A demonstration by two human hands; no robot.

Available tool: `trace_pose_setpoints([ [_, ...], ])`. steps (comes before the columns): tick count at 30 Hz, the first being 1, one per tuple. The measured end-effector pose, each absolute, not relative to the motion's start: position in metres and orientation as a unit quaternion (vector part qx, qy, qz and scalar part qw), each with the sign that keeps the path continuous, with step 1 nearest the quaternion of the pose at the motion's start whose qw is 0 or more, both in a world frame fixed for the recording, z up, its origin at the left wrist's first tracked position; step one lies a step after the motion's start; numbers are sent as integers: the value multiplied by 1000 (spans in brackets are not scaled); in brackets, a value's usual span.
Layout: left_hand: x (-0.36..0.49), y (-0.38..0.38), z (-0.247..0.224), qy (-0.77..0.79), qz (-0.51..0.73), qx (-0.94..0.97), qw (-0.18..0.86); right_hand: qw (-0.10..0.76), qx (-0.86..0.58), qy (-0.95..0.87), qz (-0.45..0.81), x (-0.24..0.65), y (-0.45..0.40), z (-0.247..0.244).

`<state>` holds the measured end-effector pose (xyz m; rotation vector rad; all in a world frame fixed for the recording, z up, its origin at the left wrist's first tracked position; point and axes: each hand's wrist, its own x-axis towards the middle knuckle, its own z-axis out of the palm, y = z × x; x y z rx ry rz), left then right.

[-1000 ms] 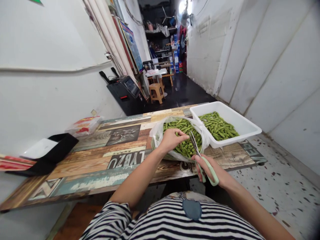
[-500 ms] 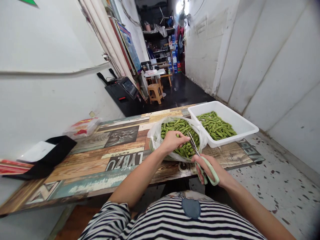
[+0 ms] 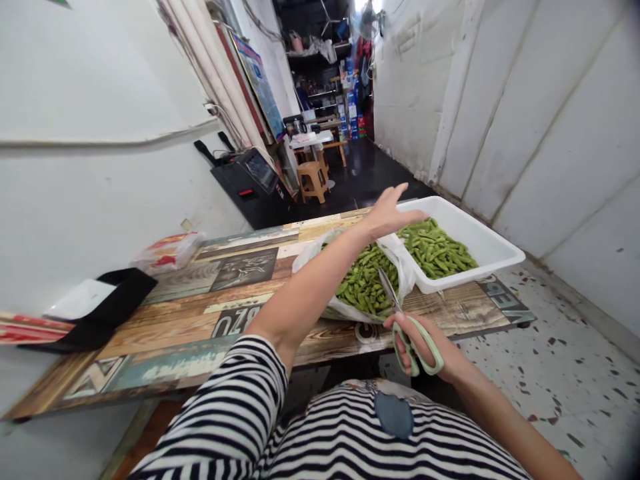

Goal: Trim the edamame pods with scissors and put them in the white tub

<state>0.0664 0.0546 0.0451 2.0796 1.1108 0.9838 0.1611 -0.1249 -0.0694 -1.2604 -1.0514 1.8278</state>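
My left hand (image 3: 389, 215) is stretched over the near left rim of a white plastic tub (image 3: 493, 250), its fingers spread and nothing visible in them. Inside the tub lies a heap of green edamame pods (image 3: 437, 247). My right hand (image 3: 425, 340) grips scissors (image 3: 429, 365) with pale green handles, their metal blades pointing up and away. Under the blades sits a clear plastic bag (image 3: 406, 270), opened wide and full of more edamame pods (image 3: 367, 287). My left forearm hides part of the bag.
The wood-patterned table (image 3: 195, 320) carries a red and white plastic package (image 3: 167, 252) and a black holder (image 3: 117, 300) at the left. A black device (image 3: 247, 177), an orange stool (image 3: 313, 180) and a small white table (image 3: 311, 139) stand beyond. White walls flank both sides.
My left hand has moved from the scissor tips over the bag, up and right to the tub, and its fingers have spread. My right hand keeps the scissors in nearly the same place.
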Motion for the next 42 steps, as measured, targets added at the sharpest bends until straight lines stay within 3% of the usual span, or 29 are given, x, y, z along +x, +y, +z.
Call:
trace_pose_setpoints([
  [3, 43, 57, 31, 460, 279, 829, 152, 359, -492, -374, 699, 166, -125, -70],
  [6, 19, 57, 2, 507, 123, 840, 149, 366, -498, -362, 698, 166, -123, -72],
  [9, 6, 60, -22, 521, 80, 840, 127, 364, -491, -364, 703, 161, -122, -73],
  [23, -34, 25, -34, 487, 214, 805, 262, 323, -496, -456, 665, 153, -117, -65],
  [38, -13, -28, -26, 523, 259, 787, 199, 322, -507, -478, 641, 146, -113, -69],
  [42, -15, -25, -28, 529, 280, 769, 224, 315, -538, -475, 621, 147, -111, -74],
])
